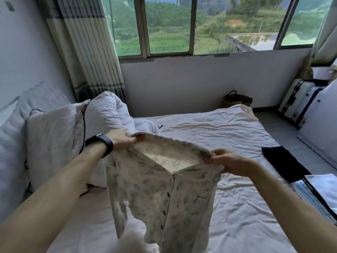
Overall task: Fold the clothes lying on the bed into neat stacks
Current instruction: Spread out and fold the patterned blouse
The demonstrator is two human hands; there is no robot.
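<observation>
As far as the bed (209, 128) shows, I judge the task well advanced but not finished; its pale, creased sheet carries a bunched white duvet (107, 114) at the head end, on my left, and I see no loose garment lying on the part of it in view; the near edge is hidden behind what I hold.

The printed shirt (164, 194) is the item in hand; it hangs in the air over the middle of the bed, button front toward me, neck opening spread wide, one sleeve dangling on the left; it is unfolded, its hem blurred at the bottom of the view.

At the bed's right edge lies a black garment (280, 165), flat and apparently folded; just beside it, nearer me, sits what looks like a stack of white and pale blue pieces (321, 190), cut off by the frame, contents not confirmed.

My left hand (122, 138) and right hand (229, 161) are well apart; each pinches the shirt's neckline at its own side.

Outstanding, in my judgement: lay this shirt flat, fold it, add it to the stack.
</observation>
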